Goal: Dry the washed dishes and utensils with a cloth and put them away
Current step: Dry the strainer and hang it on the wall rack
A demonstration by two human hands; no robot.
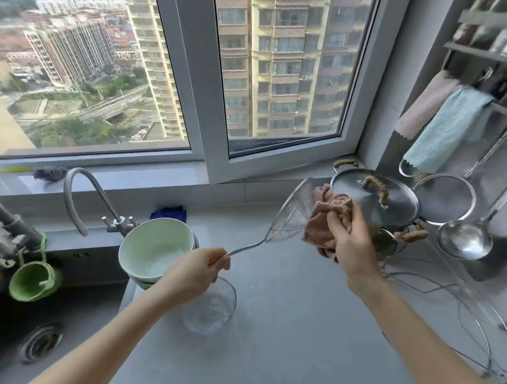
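Observation:
My left hand (pixel 196 272) grips the thin metal handle of a wire mesh skimmer (pixel 293 216), held tilted above the grey counter (pixel 294 319). My right hand (pixel 352 246) holds a bunched pink cloth (pixel 329 215) pressed against the skimmer's mesh basket. A stack of pale green bowls (pixel 155 247) stands at the counter's left edge, and a clear glass bowl (pixel 210 311) sits below my left hand, partly hidden by it.
A lidded steel pot (pixel 373 202) with rope-wrapped handles stands behind the cloth. A strainer (pixel 445 199), a ladle (pixel 464 242) and cloths (pixel 442 127) hang at the right. A wire rack (pixel 481 327) lies at the right edge. The sink (pixel 42 343) and tap (pixel 80 198) are on the left.

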